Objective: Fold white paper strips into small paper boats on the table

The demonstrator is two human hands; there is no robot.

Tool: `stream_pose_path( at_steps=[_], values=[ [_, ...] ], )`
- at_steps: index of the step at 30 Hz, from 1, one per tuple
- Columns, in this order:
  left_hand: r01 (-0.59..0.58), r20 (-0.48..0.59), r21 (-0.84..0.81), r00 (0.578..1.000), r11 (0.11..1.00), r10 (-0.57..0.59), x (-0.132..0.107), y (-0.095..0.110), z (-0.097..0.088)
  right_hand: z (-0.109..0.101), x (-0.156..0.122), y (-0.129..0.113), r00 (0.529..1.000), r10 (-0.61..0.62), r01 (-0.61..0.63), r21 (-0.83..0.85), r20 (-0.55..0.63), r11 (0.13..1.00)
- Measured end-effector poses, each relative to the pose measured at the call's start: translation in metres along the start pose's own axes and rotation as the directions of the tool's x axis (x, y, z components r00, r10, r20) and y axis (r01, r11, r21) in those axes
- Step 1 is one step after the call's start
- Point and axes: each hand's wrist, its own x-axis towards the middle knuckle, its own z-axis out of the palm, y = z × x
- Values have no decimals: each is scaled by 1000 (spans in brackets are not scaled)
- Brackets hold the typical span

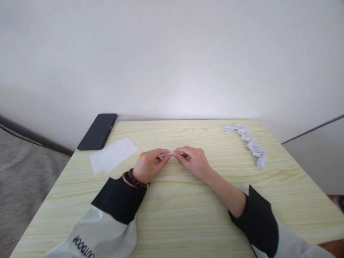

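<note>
My left hand (147,165) and my right hand (194,161) meet at the middle of the light wooden table (172,215). Between their fingertips they pinch a small folded piece of white paper (171,154), held just above the tabletop. Both hands have curled fingers closed on the paper. A dark bead bracelet (133,180) circles my left wrist.
Flat white paper sheets (113,154) lie left of my hands. A black phone (98,131) rests at the table's far left corner. A curved row of several small folded paper pieces (249,143) sits at the far right. A white wall rises behind the table.
</note>
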Motion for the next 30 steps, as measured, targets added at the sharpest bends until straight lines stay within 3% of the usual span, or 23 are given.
stream_pose_path(
  at_steps=[4,11,22,30],
  values=[
    [17,-7,15,1000,1000,-17,0,1,0,1,0,0,998,61,-60,34,-30,998],
    [70,-46,17,997,997,-69,-1,-2,1,2,-2,2,1000,6,-6,57,7,998],
    [18,-23,23,1000,1000,-18,0,-1,0,6,-2,4,999,-36,36,-5,2,999],
    [10,-45,-59,999,998,-12,1,-1,1,4,-1,2,999,-39,39,28,-12,999]
  ],
)
